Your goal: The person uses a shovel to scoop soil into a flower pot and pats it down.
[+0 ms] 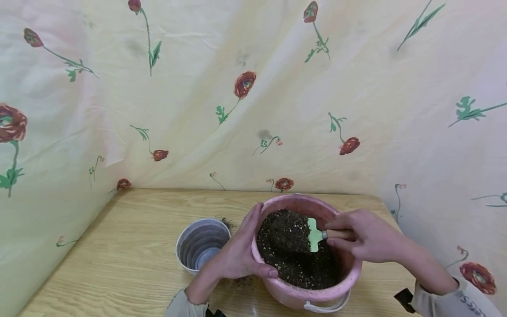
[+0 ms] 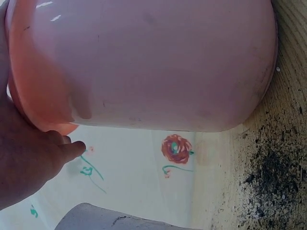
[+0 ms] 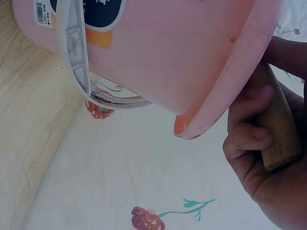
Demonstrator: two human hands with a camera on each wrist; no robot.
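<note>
A pink bucket [image 1: 309,293] holds dark soil [image 1: 285,237] flecked with white bits. My left hand [image 1: 241,251] grips its left rim, the thumb lying along the near side; in the left wrist view that hand [image 2: 33,153] is beside the bucket wall [image 2: 158,62]. My right hand [image 1: 366,235] holds a small garden trowel [image 1: 315,235] by its wooden handle, over the right side of the bucket. The trowel's light green blade is partly sunk in a mound of soil. In the right wrist view the fingers curl round the wooden handle [image 3: 283,129].
Left of the bucket stands a grey-white plant pot [image 1: 192,251], ribbed inside. Spilled soil [image 2: 273,182] lies on the wooden table [image 1: 119,255] between them. The bucket's white handle [image 1: 328,306] hangs at the front. A flowered cloth [image 1: 198,88] hangs behind and at both sides.
</note>
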